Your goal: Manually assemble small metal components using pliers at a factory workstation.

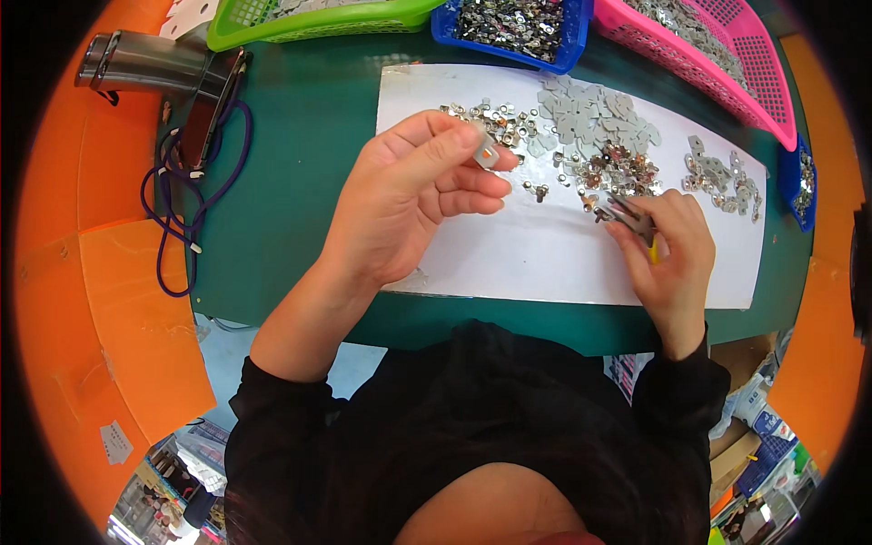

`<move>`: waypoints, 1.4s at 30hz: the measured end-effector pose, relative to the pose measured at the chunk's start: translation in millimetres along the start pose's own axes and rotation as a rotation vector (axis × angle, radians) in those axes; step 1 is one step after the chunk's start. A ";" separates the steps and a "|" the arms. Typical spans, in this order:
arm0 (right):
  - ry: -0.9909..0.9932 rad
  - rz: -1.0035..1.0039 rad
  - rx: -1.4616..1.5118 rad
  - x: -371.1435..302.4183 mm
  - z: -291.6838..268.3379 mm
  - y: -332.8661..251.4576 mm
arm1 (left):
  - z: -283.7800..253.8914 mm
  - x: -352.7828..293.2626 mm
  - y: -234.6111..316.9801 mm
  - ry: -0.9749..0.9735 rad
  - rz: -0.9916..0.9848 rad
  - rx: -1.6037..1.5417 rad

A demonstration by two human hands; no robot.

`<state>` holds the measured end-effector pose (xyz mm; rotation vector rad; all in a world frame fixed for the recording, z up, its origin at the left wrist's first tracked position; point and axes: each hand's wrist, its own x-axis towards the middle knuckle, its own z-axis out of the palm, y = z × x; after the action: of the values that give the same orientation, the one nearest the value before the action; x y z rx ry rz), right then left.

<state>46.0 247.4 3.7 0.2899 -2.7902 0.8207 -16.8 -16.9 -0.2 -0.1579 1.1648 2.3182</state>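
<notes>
My left hand (386, 195) is raised over the left part of a white sheet (536, 268). Thumb and forefinger pinch a small grey plate (487, 156) with a coppery spot on it. In my right hand (677, 250) is a pair of small pliers (633, 216) with a bit of yellow on the grip. Their tips reach the near edge of a heap of small shiny metal fittings (622, 171); whether they grip one, I cannot tell. Loose grey plates (595, 116) lie piled behind that heap. More metal fittings (504, 123) are scattered beyond my left fingers.
Along the table's (300, 118) far edge stand a green basket (318, 29), a blue tray of metal parts (556, 62) and a pink basket (708, 95). Plates with fittings (724, 182) lie at right. A steel cylinder (136, 62), phone (202, 132) and purple cord (245, 154) are at left.
</notes>
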 end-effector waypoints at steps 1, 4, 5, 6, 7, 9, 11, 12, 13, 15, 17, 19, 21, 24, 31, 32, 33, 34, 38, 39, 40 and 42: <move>0.002 0.000 0.000 -0.3 0.5 1.4 | 0.8 0.3 -1.6 -0.002 -0.022 0.022; -0.043 -0.068 -0.067 -0.6 0.7 3.7 | 2.6 0.2 -7.1 -0.029 -0.063 0.063; -0.034 -0.076 -0.082 -0.5 1.3 3.2 | 3.4 -0.5 -8.9 -0.053 -0.083 0.081; -0.026 -0.084 -0.097 -0.4 1.8 2.9 | 4.9 -1.8 -10.5 -0.053 -0.082 0.083; -0.024 -0.083 -0.098 -1.0 2.4 3.5 | 6.9 -2.9 -12.5 -0.048 -0.072 0.088; -0.041 -0.098 -0.107 -2.3 3.4 5.0 | 8.2 -2.2 -15.5 -0.046 -0.062 0.092; -0.045 -0.098 -0.078 -1.4 1.2 6.3 | 7.4 -1.1 -17.6 -0.070 -0.060 0.123; -0.049 -0.097 -0.050 -0.7 -0.4 6.3 | 8.7 -1.3 -18.2 -0.070 -0.058 0.123; -0.049 -0.099 -0.049 0.2 -1.7 4.1 | 9.8 -2.3 -19.1 -0.082 -0.053 0.176; 0.060 0.050 0.177 2.6 -7.1 -4.7 | 11.0 -4.5 -20.2 -0.091 -0.046 0.230; 0.023 0.119 0.149 9.0 -12.5 -19.7 | 14.0 -7.3 -22.6 -0.153 -0.032 0.259; 0.016 0.127 0.378 18.3 -5.5 -34.0 | 16.4 -7.7 -26.6 -0.161 -0.024 0.280; -0.042 0.104 0.397 21.3 0.5 -34.9 | 17.8 -8.0 -29.1 -0.168 -0.012 0.302; -0.097 0.004 0.359 24.8 1.9 -35.9 | 16.7 -9.8 -29.9 -0.150 0.057 0.308; -0.062 -0.090 0.295 25.7 -0.9 -35.8 | 15.1 -11.7 -31.2 -0.175 0.152 0.399; -0.077 -0.079 0.315 25.6 -1.5 -35.4 | 15.2 -11.5 -31.5 -0.182 0.159 0.394; -0.093 -0.069 0.335 25.7 -2.0 -35.2 | 15.3 -11.2 -31.7 -0.182 0.159 0.395; -0.092 -0.069 0.336 25.8 -2.3 -35.4 | 15.6 -11.0 -32.0 -0.182 0.158 0.388; -0.159 -0.025 0.419 26.3 -4.1 -36.5 | 18.5 -11.7 -36.5 -0.141 0.241 0.434; -0.191 0.019 0.475 26.3 -4.4 -36.6 | 17.9 -10.9 -35.8 -0.141 0.242 0.435; -0.190 0.020 0.475 25.7 -4.5 -35.9 | 16.4 -9.4 -34.7 -0.179 0.394 0.662; -0.171 -0.032 0.481 24.5 -4.5 -33.9 | 14.5 -7.0 -32.5 -0.217 0.548 0.888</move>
<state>31.6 218.8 31.0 0.5003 -2.6892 1.5198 7.6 7.2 -12.0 0.7930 2.1682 1.8995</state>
